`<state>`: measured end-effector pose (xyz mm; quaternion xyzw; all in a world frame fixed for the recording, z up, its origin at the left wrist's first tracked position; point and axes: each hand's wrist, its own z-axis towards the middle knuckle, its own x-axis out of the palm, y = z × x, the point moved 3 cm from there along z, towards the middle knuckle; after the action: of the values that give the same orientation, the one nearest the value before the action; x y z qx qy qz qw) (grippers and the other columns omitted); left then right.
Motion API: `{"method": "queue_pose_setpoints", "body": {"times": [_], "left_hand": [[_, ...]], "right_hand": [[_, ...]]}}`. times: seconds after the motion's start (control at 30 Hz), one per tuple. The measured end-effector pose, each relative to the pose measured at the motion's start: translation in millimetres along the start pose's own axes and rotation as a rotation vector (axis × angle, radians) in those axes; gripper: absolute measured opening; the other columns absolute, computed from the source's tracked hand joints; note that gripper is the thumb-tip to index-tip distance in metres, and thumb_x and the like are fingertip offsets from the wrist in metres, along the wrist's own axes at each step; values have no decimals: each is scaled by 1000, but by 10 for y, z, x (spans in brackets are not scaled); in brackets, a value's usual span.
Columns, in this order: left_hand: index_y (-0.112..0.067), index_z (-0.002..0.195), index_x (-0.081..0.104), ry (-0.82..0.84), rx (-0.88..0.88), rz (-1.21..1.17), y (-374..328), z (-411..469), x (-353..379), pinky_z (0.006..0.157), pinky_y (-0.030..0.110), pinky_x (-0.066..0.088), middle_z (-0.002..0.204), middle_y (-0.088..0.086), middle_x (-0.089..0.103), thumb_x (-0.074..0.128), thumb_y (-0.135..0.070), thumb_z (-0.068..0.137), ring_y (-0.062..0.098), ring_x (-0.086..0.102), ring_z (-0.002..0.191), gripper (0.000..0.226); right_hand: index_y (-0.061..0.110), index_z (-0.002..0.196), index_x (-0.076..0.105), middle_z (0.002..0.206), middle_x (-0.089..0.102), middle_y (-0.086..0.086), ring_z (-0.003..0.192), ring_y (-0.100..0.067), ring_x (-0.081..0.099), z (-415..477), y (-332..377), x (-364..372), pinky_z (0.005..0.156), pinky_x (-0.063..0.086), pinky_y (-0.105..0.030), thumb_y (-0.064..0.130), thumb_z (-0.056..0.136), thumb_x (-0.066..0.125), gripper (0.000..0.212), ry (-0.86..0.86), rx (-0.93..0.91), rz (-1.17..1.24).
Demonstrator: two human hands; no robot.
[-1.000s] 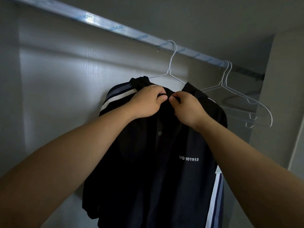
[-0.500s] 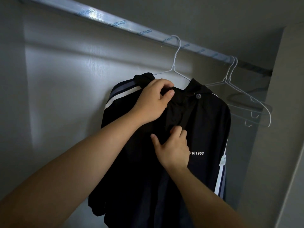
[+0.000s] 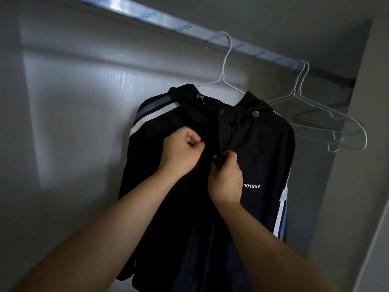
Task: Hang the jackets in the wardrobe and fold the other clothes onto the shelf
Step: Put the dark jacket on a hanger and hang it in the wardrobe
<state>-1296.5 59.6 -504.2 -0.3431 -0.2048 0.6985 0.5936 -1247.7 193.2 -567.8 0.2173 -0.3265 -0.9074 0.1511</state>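
Note:
A black jacket with white and grey sleeve stripes and white lettering on the chest hangs on a white wire hanger from the wardrobe rail. My left hand grips the jacket's left front edge at chest height, fingers curled into the fabric. My right hand pinches the right front edge just below a snap button, close beside the left hand. The jacket's lower part is hidden behind my forearms.
Two bare white wire hangers hang on the rail to the right of the jacket. The wardrobe's side wall stands close on the right and the pale back panel lies behind.
Both hands have come down from the collar to the jacket's front at chest height. The right hand went first, then the left left the collar and joined it at the placket.

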Motion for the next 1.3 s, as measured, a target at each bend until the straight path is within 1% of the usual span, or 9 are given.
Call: {"method": "queue_pose_setpoints", "body": {"times": [0.1, 0.17, 0.37, 0.5, 0.63, 0.83, 0.97, 1.17, 1.3], "left_hand": [[-21, 93, 77, 58, -64, 27, 178, -130, 191, 65, 6, 49, 78, -12, 73, 80, -37, 83, -7, 67, 72, 19], [-20, 96, 79, 82, -63, -3, 200, -187, 278, 64, 4, 48, 78, -14, 74, 78, -40, 85, -11, 66, 73, 23], [-18, 94, 80, 89, -99, -66, 132, -172, 333, 78, 28, 61, 78, -10, 76, 77, -29, 87, -2, 71, 73, 13], [-22, 80, 77, 83, -78, 13, 108, -145, 270, 69, 22, 57, 69, -12, 73, 72, -29, 88, -3, 67, 66, 12], [-23, 81, 76, 57, -79, 22, 141, -158, 205, 63, 12, 53, 70, -11, 73, 78, -32, 85, -4, 67, 67, 10], [-13, 86, 78, 166, -152, -120, 100, -159, 171, 70, 20, 59, 73, 0, 76, 81, -23, 85, 9, 73, 70, 11], [-9, 87, 78, 230, -155, -175, 42, -148, 134, 66, 18, 59, 75, 6, 76, 79, -19, 86, 14, 74, 74, 10], [-10, 86, 78, 249, -150, -177, 25, -121, 92, 75, 27, 62, 79, 9, 77, 78, -17, 88, 19, 75, 79, 7], [-7, 88, 77, 281, -186, -249, 14, -132, 79, 75, 26, 62, 83, 14, 77, 75, -12, 90, 22, 76, 84, 6]], "right_hand": [[19, 124, 49, 113, 67, -5, 99, -24, 64, -32, -21, -43, 82, 51, -38, 24, 98, 60, 29, 41, -27, 38], [18, 125, 53, 112, 69, -4, 100, -22, 66, -52, -28, -68, 83, 52, -36, 25, 99, 58, 27, 45, -61, 50], [14, 127, 61, 109, 71, -4, 100, -20, 67, -46, -15, -115, 88, 55, -41, 16, 100, 57, 28, 67, -138, 41], [13, 130, 62, 113, 72, -1, 104, -13, 67, -60, -4, -169, 92, 54, -29, 15, 97, 64, 34, 96, -192, 56], [16, 115, 69, 98, 75, 8, 91, 0, 67, -90, -88, -237, 81, 54, -18, 20, 97, 67, 18, 15, -123, 154], [14, 107, 72, 90, 73, 7, 82, -1, 68, -112, -39, -257, 75, 53, -12, 21, 95, 70, 14, -74, -145, 193], [13, 108, 76, 89, 75, 8, 81, 2, 69, -109, 30, -260, 75, 53, -8, 22, 95, 71, 17, -99, -169, 183], [11, 109, 77, 92, 77, 4, 82, -3, 70, -138, 105, -294, 78, 58, -21, 17, 96, 68, 17, -96, -292, 164], [9, 112, 76, 99, 75, 3, 87, -5, 69, -148, 78, -291, 81, 58, -22, 9, 92, 67, 22, -72, -301, 194]]}}
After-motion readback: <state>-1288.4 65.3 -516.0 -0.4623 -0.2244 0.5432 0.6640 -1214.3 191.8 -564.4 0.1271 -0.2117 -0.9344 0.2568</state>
